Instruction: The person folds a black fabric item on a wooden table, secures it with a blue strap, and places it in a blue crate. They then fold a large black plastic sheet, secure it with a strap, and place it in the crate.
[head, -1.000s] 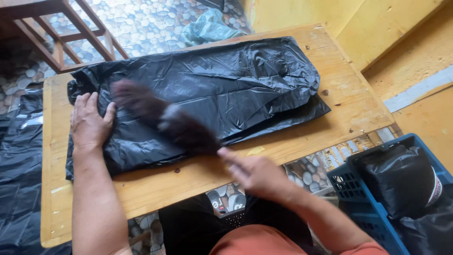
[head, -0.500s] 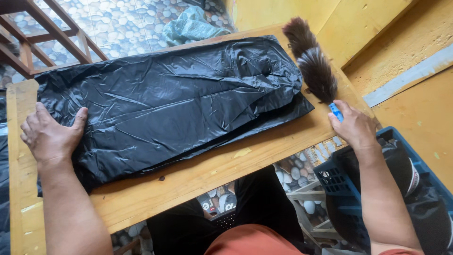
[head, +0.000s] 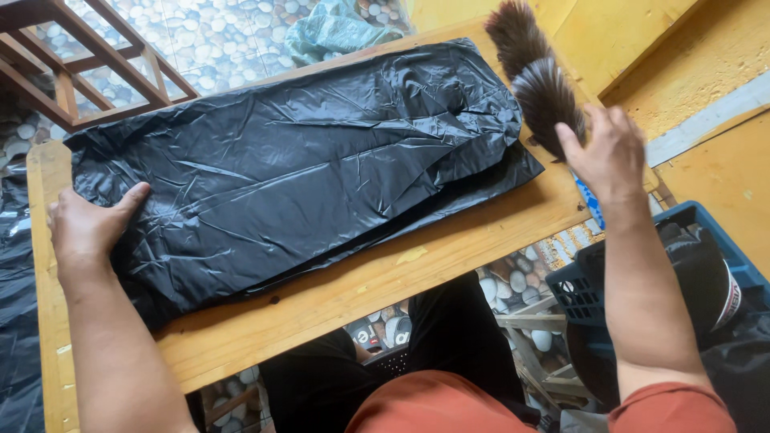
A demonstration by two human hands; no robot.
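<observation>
A wooden tabletop (head: 337,309) carries a long black plastic sheet (head: 297,168), lying flat and crinkled across most of it. At its right, a blue crate (head: 589,289) holds black plastic. A brown feather duster (head: 533,76) lies at the sheet's far right end. The right hand (head: 609,152) hovers beside the duster, fingers loosely spread. The left hand (head: 88,228) presses flat, open, on the sheet's left end.

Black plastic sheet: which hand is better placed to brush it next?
Right. The right hand is at the feather duster by the sheet's far end; the left hand is pressing the other end flat.
</observation>
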